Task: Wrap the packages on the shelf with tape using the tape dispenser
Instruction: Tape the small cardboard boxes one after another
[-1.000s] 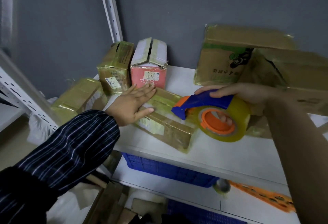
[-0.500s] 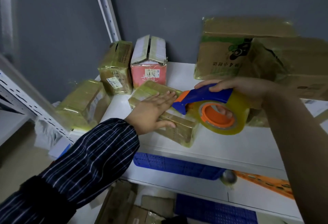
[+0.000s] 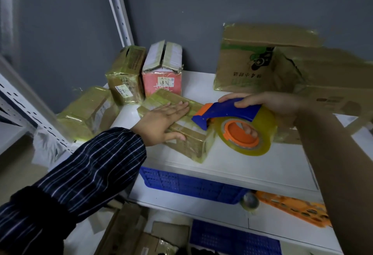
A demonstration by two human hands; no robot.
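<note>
A flat, tape-covered cardboard package (image 3: 190,143) lies on the white shelf (image 3: 252,166), angled toward the front edge. My left hand (image 3: 163,121) rests flat on its top with straight fingers, thumb along the near side. My right hand (image 3: 268,105) grips the tape dispenser (image 3: 232,113), a blue handle with an orange tip. Its fingers reach through the orange core of the clear yellow tape roll (image 3: 248,133). The dispenser's tip sits on the package's right end, just right of my left fingertips.
A red-and-white box (image 3: 161,79) and a taped brown box (image 3: 126,79) stand at the back left. Another taped package (image 3: 86,111) hangs off the shelf's left edge. Large cardboard boxes (image 3: 262,60) fill the back right. Blue crates (image 3: 191,186) and an orange strip (image 3: 292,208) lie on the lower shelf.
My left hand slid right along the package toward the dispenser. The dispenser's tip came down onto the package's right end. The camera shifted slightly left.
</note>
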